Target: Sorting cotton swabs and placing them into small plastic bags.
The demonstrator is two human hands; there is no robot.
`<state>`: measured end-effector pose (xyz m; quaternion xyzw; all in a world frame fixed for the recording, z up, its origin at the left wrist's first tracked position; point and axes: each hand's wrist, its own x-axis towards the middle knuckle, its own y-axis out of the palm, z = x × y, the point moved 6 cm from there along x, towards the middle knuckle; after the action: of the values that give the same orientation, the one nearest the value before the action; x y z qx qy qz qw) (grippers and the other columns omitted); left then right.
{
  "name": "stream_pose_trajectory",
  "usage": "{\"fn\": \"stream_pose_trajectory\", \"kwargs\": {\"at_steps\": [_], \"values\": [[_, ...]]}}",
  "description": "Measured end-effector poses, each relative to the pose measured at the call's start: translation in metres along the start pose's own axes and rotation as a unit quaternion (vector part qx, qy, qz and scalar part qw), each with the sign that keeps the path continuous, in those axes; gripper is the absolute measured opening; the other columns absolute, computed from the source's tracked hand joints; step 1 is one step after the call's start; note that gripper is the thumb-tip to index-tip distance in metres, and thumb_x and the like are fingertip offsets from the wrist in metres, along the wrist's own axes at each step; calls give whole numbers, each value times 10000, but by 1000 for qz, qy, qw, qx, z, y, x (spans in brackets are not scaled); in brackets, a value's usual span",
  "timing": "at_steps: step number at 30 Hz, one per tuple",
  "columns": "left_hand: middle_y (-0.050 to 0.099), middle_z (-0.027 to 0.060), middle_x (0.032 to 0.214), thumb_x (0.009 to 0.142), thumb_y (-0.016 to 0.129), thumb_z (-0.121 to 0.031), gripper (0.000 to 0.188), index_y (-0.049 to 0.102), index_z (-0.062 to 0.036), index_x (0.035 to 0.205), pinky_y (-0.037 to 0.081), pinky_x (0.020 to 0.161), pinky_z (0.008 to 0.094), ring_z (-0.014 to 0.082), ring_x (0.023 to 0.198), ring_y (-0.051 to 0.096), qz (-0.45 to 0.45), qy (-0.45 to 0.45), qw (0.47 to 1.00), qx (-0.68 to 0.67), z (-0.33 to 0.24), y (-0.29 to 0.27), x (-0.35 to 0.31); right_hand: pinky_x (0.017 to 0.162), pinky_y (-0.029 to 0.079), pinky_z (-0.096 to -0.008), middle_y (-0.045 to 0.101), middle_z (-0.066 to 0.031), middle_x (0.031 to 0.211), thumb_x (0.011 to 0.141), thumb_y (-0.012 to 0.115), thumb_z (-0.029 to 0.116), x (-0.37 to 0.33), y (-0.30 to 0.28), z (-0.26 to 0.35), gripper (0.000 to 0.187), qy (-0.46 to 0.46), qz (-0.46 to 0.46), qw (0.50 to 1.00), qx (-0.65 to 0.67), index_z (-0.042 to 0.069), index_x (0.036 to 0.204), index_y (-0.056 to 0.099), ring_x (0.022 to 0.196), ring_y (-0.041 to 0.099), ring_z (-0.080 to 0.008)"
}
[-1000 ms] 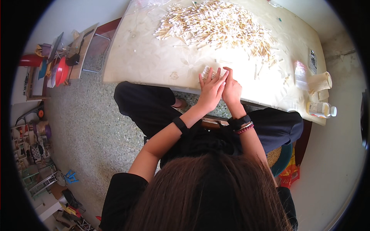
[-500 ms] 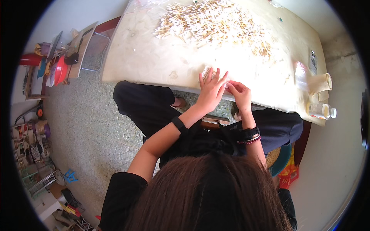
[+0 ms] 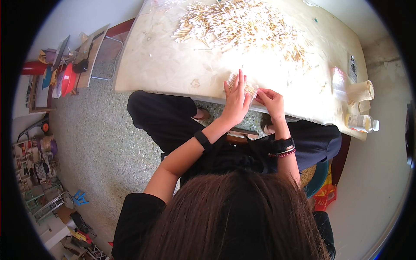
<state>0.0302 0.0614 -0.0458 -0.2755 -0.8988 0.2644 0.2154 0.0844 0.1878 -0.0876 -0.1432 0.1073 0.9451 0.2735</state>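
My left hand (image 3: 235, 105) lies with its fingers stretched out over a small clear bag of cotton swabs (image 3: 250, 89) at the table's near edge. White tips and pale sticks show on both sides of the fingers, while the palm hides the middle of the bag. At the bag's right end, my right hand (image 3: 273, 104) pinches its edge between thumb and fingers. Farther back on the table (image 3: 169, 69) spreads a big heap of loose cotton swabs (image 3: 242, 26), their sticks pointing every way.
On the table's right side are a clear plastic packet (image 3: 339, 83), a beige roll (image 3: 362, 92) and a clear bottle (image 3: 363, 123) lying on its side. My knees reach under the near edge. A red basin (image 3: 68, 79) stands far left, and a blue stool (image 3: 79, 197) lower left.
My left fingers have drawn closer together and shifted slightly, baring more swabs on the right. My right hand has moved a little to the right, still pinching the bag's end.
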Motion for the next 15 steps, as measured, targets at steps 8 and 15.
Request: {"fn": "stream_pose_trajectory", "kwargs": {"at_steps": [8, 15], "values": [[342, 226, 1331, 829, 433, -56, 721, -30, 6, 1378, 12, 1033, 538, 289, 1280, 287, 13, -2, 1000, 1, -1, -1, -1, 666, 529, -227, 636, -126, 823, 852, 572, 133, 4, -2, 3, 236, 70, 70, 993, -63, -89, 933, 591, 735, 635, -150], [344, 227, 1328, 824, 447, -53, 732, -26, 4, 1379, 13, 1028, 547, 297, 1266, 309, 11, 1, 1000, 2, -2, -1, -1, 686, 509, -211, 632, -121, 845, 801, 619, 60, -2, 0, 10, 264, 41, 81, 996, -7, -46, 1033, 555, 750, 617, -131]]}}
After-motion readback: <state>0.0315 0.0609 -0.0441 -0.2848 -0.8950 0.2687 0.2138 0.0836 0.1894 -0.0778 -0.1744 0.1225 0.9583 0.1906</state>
